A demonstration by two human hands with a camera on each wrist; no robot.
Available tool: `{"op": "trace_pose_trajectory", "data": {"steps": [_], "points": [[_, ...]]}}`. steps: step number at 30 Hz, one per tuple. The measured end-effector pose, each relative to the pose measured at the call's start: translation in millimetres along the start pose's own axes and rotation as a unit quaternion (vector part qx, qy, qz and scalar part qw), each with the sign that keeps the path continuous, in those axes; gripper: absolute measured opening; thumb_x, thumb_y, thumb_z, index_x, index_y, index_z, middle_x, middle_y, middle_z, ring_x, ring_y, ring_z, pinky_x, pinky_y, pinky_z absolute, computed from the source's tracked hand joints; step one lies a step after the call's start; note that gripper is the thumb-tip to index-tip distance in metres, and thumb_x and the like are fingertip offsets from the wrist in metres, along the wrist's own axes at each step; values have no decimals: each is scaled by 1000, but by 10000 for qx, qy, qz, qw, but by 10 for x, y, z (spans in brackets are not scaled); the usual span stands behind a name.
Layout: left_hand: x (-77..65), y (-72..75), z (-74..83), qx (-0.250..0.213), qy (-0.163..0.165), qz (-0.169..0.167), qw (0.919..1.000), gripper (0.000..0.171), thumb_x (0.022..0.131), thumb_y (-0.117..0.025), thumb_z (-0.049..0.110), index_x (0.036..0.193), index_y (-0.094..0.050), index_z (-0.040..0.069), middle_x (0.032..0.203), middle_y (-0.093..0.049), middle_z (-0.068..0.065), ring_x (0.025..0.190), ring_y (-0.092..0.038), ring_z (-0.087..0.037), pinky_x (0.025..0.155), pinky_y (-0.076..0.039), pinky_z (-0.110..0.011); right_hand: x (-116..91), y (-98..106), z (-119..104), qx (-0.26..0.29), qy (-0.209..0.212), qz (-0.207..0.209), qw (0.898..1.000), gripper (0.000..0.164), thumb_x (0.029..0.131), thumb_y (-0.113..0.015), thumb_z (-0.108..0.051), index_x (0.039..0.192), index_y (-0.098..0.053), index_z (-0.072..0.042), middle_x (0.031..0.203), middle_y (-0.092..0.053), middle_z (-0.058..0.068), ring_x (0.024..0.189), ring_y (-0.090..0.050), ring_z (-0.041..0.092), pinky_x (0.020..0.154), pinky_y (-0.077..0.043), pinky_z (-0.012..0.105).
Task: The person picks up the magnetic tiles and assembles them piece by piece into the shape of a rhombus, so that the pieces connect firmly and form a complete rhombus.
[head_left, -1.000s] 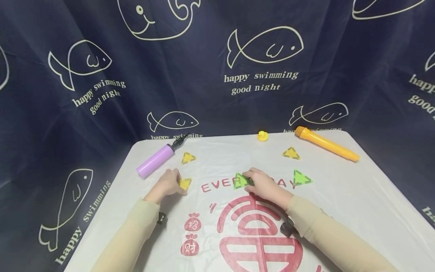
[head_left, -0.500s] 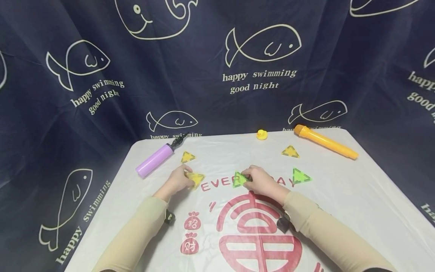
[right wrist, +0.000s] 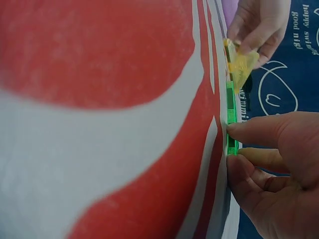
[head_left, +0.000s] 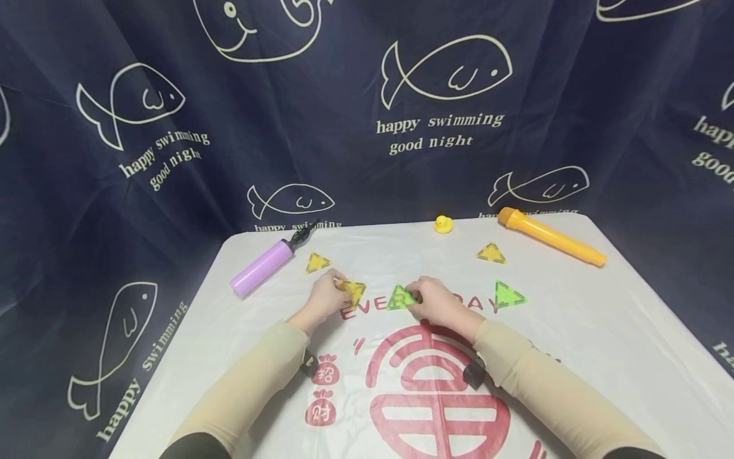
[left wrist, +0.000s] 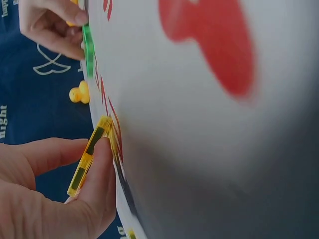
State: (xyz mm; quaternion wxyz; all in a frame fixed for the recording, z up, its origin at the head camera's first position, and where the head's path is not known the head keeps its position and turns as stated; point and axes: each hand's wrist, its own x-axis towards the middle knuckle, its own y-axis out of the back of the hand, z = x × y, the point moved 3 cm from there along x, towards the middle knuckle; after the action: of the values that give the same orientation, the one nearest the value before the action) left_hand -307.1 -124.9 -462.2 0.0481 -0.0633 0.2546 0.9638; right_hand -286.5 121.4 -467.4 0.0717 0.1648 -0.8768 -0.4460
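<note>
Between thumb and fingers my left hand (head_left: pixel 324 298) pinches a translucent yellow triangular tile (head_left: pixel 355 291). In the left wrist view this yellow tile (left wrist: pixel 88 158) is tilted, one end close to the tabletop. Just to its right, a translucent green triangular tile (head_left: pixel 398 298) lies over the red lettering. My right hand (head_left: pixel 440 303) grips that green tile by its right side; the right wrist view shows the fingers at the green tile's edge (right wrist: pixel 231 104). From the right wrist, the yellow tile (right wrist: pixel 241 67) appears just beyond the green one.
Another yellow triangle (head_left: pixel 318 262) lies behind my left hand, near a purple pump (head_left: pixel 262 268). Toward the right are a green triangle (head_left: pixel 508 294), a yellow triangle (head_left: pixel 491 253) and an orange toy microphone (head_left: pixel 553 237). A rubber duck (head_left: pixel 443 224) sits at the table's back edge.
My left hand has picked up the yellow tile and carried it rightward, closer to the green tile. My right hand stays on the green tile, which has shifted slightly left and turned.
</note>
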Motion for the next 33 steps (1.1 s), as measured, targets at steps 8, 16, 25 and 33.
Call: {"op": "trace_pose_trajectory", "data": {"steps": [8, 16, 25, 33], "points": [[42, -197, 122, 238, 32, -155, 9996, 36, 86, -72, -7, 117, -56, -1, 103, -64, -19, 74, -70, -22, 62, -60, -29, 46, -22, -42, -146, 190, 40, 9997, 44, 84, -78, -4, 125, -68, 6, 92, -62, 6, 84, -60, 19, 79, -56, 37], [59, -335, 204, 266, 1, -214, 9994, 36, 86, -73, -5, 118, -56, 0, 99, -67, -16, 66, -68, -20, 58, -58, -30, 101, -68, -54, -190, 315, 105, 9993, 42, 83, -79, -5, 123, -69, 6, 91, -63, 5, 83, -61, 18, 79, -56, 37], [81, -413, 227, 475, -28, -383, 9981, 35, 87, -74, 1, 117, -57, 3, 103, -68, -15, 65, -69, -18, 53, -55, -29, 98, -65, -68, -182, 193, 79, 9996, 41, 86, -78, -6, 124, -69, 4, 91, -62, 4, 84, -61, 18, 80, -56, 37], [70, -414, 232, 522, -12, -380, 9979, 37, 85, -74, 2, 120, -60, 4, 98, -70, -11, 62, -68, -19, 48, -52, -30, 107, -65, -64, -216, 137, 91, 9996, 41, 86, -79, -7, 124, -70, 3, 90, -62, 4, 82, -60, 17, 78, -55, 36]]}}
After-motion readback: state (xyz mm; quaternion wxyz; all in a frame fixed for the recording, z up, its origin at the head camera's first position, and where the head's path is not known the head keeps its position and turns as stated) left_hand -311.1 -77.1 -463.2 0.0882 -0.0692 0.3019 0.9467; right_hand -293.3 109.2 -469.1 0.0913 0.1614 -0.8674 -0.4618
